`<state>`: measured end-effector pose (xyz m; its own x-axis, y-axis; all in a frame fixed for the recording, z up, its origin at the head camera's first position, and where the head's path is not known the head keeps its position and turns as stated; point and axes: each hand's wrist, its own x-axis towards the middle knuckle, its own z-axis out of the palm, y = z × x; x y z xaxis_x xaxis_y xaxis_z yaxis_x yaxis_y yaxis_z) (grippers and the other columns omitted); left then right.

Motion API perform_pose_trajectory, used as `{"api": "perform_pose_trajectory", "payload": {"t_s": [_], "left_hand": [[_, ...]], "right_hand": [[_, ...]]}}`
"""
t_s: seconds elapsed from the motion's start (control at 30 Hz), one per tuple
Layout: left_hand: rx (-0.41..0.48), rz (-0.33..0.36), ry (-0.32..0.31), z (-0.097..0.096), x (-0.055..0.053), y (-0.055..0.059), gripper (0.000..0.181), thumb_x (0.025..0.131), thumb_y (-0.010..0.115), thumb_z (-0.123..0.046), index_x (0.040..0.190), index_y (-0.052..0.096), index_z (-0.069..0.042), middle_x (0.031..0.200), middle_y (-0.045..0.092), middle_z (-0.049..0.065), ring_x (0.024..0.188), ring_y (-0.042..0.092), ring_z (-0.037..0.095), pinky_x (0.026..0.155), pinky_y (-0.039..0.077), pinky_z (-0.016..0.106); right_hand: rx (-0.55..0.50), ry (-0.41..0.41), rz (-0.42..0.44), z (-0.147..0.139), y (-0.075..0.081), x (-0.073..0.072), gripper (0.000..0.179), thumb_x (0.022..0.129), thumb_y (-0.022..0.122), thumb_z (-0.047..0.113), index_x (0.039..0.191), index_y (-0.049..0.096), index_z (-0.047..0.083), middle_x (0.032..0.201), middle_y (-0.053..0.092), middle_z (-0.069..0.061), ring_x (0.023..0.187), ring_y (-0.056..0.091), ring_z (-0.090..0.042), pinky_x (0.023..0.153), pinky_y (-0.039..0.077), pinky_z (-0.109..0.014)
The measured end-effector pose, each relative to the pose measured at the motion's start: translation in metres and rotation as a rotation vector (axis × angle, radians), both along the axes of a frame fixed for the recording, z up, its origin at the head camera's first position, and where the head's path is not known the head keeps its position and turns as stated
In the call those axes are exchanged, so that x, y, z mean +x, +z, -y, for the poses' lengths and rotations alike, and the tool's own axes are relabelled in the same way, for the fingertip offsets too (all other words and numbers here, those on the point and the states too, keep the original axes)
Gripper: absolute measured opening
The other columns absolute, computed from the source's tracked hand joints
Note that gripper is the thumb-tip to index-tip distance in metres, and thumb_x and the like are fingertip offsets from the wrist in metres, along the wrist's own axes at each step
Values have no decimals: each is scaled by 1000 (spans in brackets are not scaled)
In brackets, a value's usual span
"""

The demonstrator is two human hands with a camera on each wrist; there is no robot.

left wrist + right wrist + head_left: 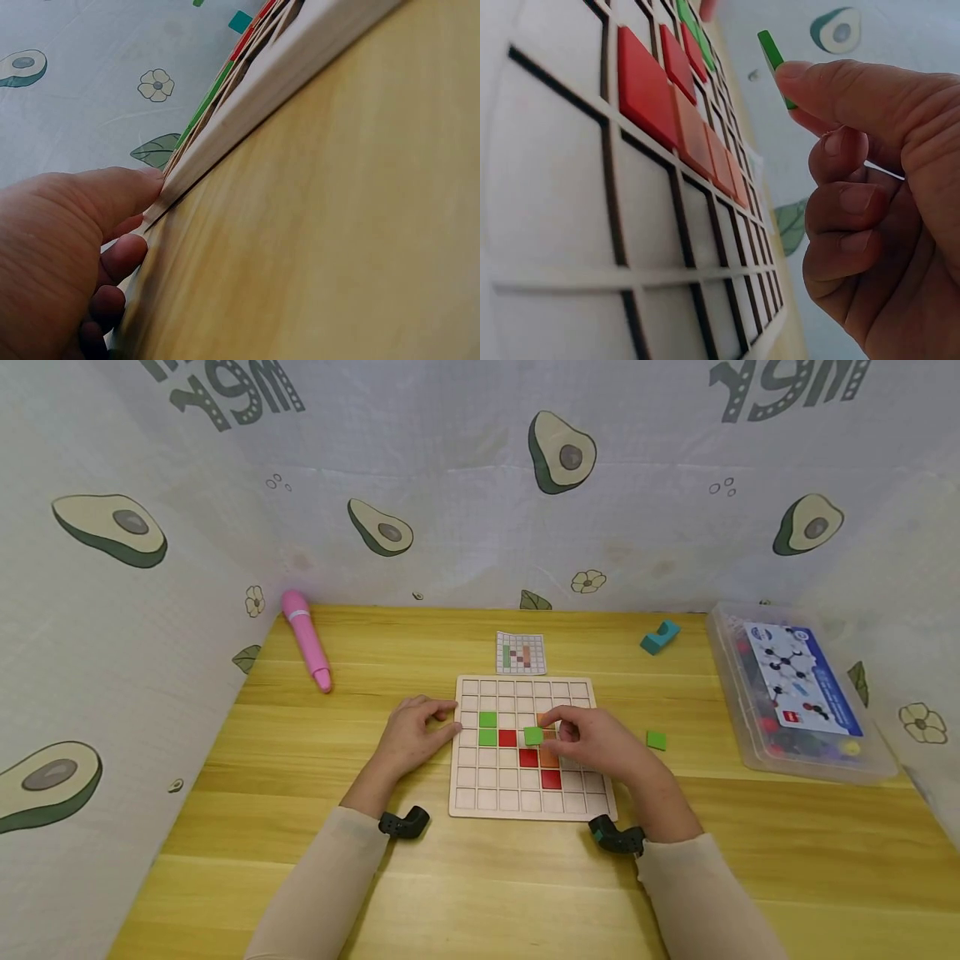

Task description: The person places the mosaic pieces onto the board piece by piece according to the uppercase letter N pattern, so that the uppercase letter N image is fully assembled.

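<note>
A wooden grid board [465, 797] lies flat on the table, its low ridges marking square cells. Set in it are two green tiles [487, 737], three red tiles [551, 779] in a diagonal, and a column of orange tiles [692, 135], partly covered by fingers in the head view. My right hand [600, 739] pinches a green square tile [771, 56] between thumb and forefinger, raised over the board with the other fingers curled. My left hand [408, 735] rests at the board's left edge, thumb tip [152, 180] against the rim and fingers loosely bent.
A small printed grid card [521, 653] lies behind the board. One loose green tile [656, 740] is right of my right hand. Farther back sit a teal block [660, 637] and a clear plastic box [817, 760] at right, a pink microphone-shaped pen [306, 639] at left.
</note>
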<state>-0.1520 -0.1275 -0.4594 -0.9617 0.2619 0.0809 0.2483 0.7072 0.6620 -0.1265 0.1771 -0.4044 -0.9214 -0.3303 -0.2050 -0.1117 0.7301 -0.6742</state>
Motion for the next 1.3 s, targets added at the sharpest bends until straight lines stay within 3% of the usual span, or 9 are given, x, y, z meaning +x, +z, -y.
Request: {"api": "perform_pose_trajectory", "payload": {"t_s": [0.2,0.47,1.03,1.3], "left_hand": [[-1,-4,2,0,1,1,37,93,74,-33,126,73,-15,101,69,2,101,58,22,94,45,40],[3,-6,2,0,0,0,38,93,75,-33,126,73,-15,102,70,2,102,58,22,93,46,40],[2,-5,6,1,0,-1,37,93,74,-34,126,73,-17,102,69,0,102,58,21,93,46,40],[7,-13,6,0,0,-1,37,93,75,-33,125,73,-16,101,69,0,100,58,21,91,45,39]], "right_hand": [[8,60,6,17,-5,2,22,93,74,24,113,70,16,74,52,1,71,49,-15,67,41,-29],[86,131,-46,41,-12,7,23,92,76,26,110,71,14,67,54,3,58,49,-12,58,40,-26],[115,129,-124,66,-18,12,21,92,75,25,111,73,16,67,51,6,61,45,-9,60,38,-25],[97,115,-100,59,-13,13,24,93,75,28,114,73,18,68,52,6,60,46,-9,59,38,-26]]}}
